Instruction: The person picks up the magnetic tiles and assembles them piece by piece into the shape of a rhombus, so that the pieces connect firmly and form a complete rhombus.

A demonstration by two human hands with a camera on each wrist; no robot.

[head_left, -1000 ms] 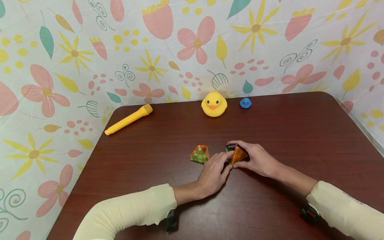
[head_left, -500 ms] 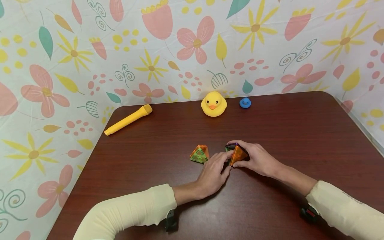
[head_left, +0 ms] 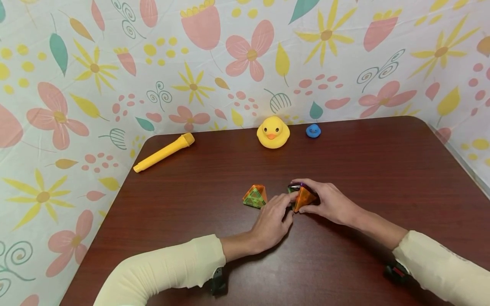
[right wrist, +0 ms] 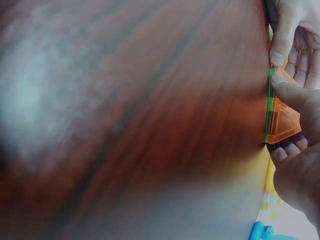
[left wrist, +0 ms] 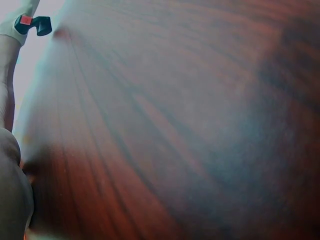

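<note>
My right hand [head_left: 332, 202] grips a small pyramid of translucent magnetic tiles [head_left: 304, 198], thumb at its near side and fingers behind. An orange face points forward; purple and green edges show behind it. In the right wrist view the pyramid [right wrist: 285, 120] has a green tile along the tabletop. My left hand [head_left: 271, 221] lies on the left side, its index finger touching the pyramid and its thumb low near the front corner. Left of it rests a second tile piece [head_left: 255, 196], green and orange. The left wrist view shows mostly blurred tabletop and part of a hand [left wrist: 12, 185].
A yellow rubber duck [head_left: 273, 133] and a small blue duck [head_left: 313, 131] stand at the table's back edge. A yellow toy microphone [head_left: 164, 152] lies at the back left. Flowered cloth [head_left: 214, 97] hangs behind the dark wooden table [head_left: 337, 263].
My left thumb has drawn back slightly from the pyramid's front corner. The right hand has shifted very little, and the purple tile behind now catches a glint.
</note>
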